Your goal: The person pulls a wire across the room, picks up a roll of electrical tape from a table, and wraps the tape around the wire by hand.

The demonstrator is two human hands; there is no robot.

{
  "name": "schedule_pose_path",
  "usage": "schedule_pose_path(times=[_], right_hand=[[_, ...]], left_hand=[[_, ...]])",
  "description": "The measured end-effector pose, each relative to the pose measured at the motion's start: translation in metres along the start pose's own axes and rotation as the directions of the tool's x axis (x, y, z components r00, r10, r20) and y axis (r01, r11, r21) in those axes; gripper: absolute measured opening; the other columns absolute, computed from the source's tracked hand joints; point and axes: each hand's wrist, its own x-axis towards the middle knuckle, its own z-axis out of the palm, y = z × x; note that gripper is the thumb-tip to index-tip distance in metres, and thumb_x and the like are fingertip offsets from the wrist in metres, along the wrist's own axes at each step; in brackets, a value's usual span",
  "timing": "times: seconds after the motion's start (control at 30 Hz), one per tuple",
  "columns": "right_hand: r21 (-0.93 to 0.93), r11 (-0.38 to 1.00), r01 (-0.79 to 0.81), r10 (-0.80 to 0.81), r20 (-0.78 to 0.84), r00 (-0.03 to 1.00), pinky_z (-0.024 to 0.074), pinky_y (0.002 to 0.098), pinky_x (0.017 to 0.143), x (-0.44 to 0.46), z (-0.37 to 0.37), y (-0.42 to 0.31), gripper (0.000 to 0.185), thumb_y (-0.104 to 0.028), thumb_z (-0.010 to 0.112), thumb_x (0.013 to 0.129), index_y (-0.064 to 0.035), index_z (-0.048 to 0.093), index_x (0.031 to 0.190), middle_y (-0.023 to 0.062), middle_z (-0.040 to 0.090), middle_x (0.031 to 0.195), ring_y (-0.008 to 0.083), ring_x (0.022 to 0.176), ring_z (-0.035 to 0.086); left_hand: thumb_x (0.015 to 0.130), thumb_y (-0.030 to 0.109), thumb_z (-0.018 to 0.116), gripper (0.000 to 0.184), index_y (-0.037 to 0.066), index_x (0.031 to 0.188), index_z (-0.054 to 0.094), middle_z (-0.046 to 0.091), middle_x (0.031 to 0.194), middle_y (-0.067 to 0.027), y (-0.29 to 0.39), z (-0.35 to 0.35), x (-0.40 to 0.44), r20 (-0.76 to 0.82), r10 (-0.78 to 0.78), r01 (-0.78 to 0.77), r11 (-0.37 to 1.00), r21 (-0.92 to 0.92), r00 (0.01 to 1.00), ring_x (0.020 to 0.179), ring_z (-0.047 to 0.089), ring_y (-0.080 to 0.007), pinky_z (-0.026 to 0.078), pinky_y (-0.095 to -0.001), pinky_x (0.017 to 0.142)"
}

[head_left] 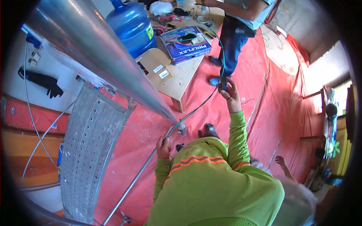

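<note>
My right hand (233,98) is raised in front of me, its fingers closed around a small dark object (223,84) that looks like a roll of black tape. A green wire (224,56) runs down from the person ahead to this hand. From there a dark stretch of wire (203,103) slants down toward my left hand (163,148), which is closed on the wire's green end part near a thin metal pipe (132,184). Whether my left fingers also touch the pipe cannot be made out.
A thick metal post (109,52) crosses close at the left. Behind it a table (177,83) bears a blue water jug (130,28), a Philflex box (190,49) and tools. A perforated metal plank (88,150) stands left. One person (235,34) stands ahead; another's hand (281,161) shows right.
</note>
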Motion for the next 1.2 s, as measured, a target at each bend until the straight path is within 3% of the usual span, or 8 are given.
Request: schedule_pose_path(times=[0.27, 0.4, 0.53, 0.67, 0.77, 0.87, 1.07, 1.2], right_hand=[[-0.083, 0.985, -0.151, 0.161, 0.132, 0.978, 0.0436, 0.0333, 0.091, -0.052, 0.051, -0.022, 0.045, -0.005, 0.067, 0.080, 0.0019, 0.046, 0.118, 0.0144, 0.062, 0.108, 0.0195, 0.103, 0.059], [-0.328, 0.943, -0.051, 0.135, 0.238, 0.962, 0.0447, 0.0324, 0.088, -0.090, 0.078, -0.035, 0.040, -0.012, 0.068, 0.081, 0.0035, 0.052, 0.115, 0.0114, 0.063, 0.103, 0.0197, 0.099, 0.060], [-0.560, 0.818, -0.131, 0.224, 0.101, 0.969, 0.0473, 0.0316, 0.072, -0.128, 0.093, -0.031, 0.034, -0.010, 0.070, 0.079, 0.0014, 0.059, 0.109, 0.0125, 0.065, 0.096, 0.0174, 0.080, 0.061], [-0.538, 0.805, -0.251, 0.380, 0.141, 0.914, 0.0476, 0.0310, 0.072, -0.143, 0.095, -0.018, 0.032, -0.008, 0.066, 0.081, 0.0027, 0.057, 0.110, 0.0150, 0.064, 0.100, 0.0180, 0.083, 0.061], [-0.423, 0.862, -0.280, 0.397, 0.220, 0.891, 0.0476, 0.0329, 0.075, -0.145, 0.099, -0.017, 0.031, -0.006, 0.062, 0.083, 0.0028, 0.056, 0.112, 0.0168, 0.063, 0.102, 0.0206, 0.085, 0.062], [-0.473, 0.873, -0.123, 0.314, 0.350, 0.883, 0.0473, 0.0349, 0.077, -0.139, 0.090, -0.008, 0.032, -0.004, 0.061, 0.083, 0.0027, 0.056, 0.113, 0.0161, 0.063, 0.102, 0.0245, 0.085, 0.061], [-0.475, 0.873, -0.107, 0.355, 0.470, 0.808, 0.0472, 0.0362, 0.076, -0.126, 0.070, -0.012, 0.033, -0.005, 0.061, 0.081, 0.0011, 0.056, 0.114, 0.0153, 0.064, 0.096, 0.0272, 0.082, 0.061], [-0.450, 0.885, -0.118, 0.359, 0.501, 0.788, 0.0472, 0.0361, 0.073, -0.126, 0.054, -0.019, 0.033, -0.005, 0.062, 0.080, -0.0001, 0.057, 0.112, 0.0156, 0.064, 0.092, 0.0280, 0.078, 0.061]], left_hand=[[0.092, 0.014, 0.050, 0.012, 0.006, 0.083, 0.048, 0.035, 0.060, 0.0059, 0.075, 0.067, -0.015, 0.144, -0.036, 0.019, 0.993, 0.120, 0.989, 0.052, 0.031, -0.0026, 0.025, -0.0199, 0.042], [0.092, 0.014, 0.053, 0.010, 0.005, 0.088, 0.053, 0.044, 0.065, 0.0050, 0.070, 0.078, -0.002, 0.168, 0.046, -0.068, 0.989, 0.132, 0.985, 0.053, 0.036, -0.0019, 0.028, -0.0188, 0.045], [0.092, 0.014, 0.054, 0.009, 0.005, 0.090, 0.055, 0.045, 0.066, 0.0042, 0.064, 0.078, -0.005, 0.178, -0.002, -0.012, 0.997, 0.080, 0.984, 0.056, 0.040, -0.0023, 0.032, -0.0189, 0.048], [0.092, 0.012, 0.053, 0.008, 0.004, 0.090, 0.055, 0.047, 0.065, 0.0029, 0.060, 0.078, -0.010, 0.139, 0.033, -0.062, 0.974, 0.216, 0.990, 0.058, 0.042, -0.0035, 0.034, -0.0199, 0.050], [0.093, 0.012, 0.050, 0.012, 0.002, 0.092, 0.057, 0.049, 0.067, 0.0018, 0.052, 0.076, -0.006, 0.210, 0.236, -0.297, 0.891, 0.344, 0.949, 0.059, 0.044, -0.0044, 0.038, -0.0208, 0.052], [0.093, 0.011, 0.050, 0.014, 0.000, 0.097, 0.058, 0.051, 0.070, 0.0018, 0.051, 0.078, -0.012, 0.175, 0.232, -0.287, 0.851, 0.439, 0.957, 0.062, 0.046, -0.0050, 0.040, -0.0219, 0.055], [0.090, 0.011, 0.055, 0.017, -0.004, 0.097, 0.060, 0.059, 0.074, -0.0018, 0.040, 0.092, -0.030, 0.030, 0.182, -0.181, 0.920, 0.347, 0.983, 0.066, 0.052, -0.0066, 0.043, -0.0227, 0.059], [0.086, 0.011, 0.061, 0.016, -0.004, 0.094, 0.062, 0.060, 0.075, -0.0013, 0.029, 0.106, -0.039, -0.023, 0.235, -0.211, 0.909, 0.359, 0.972, 0.068, 0.053, -0.0060, 0.044, -0.0218, 0.061]])
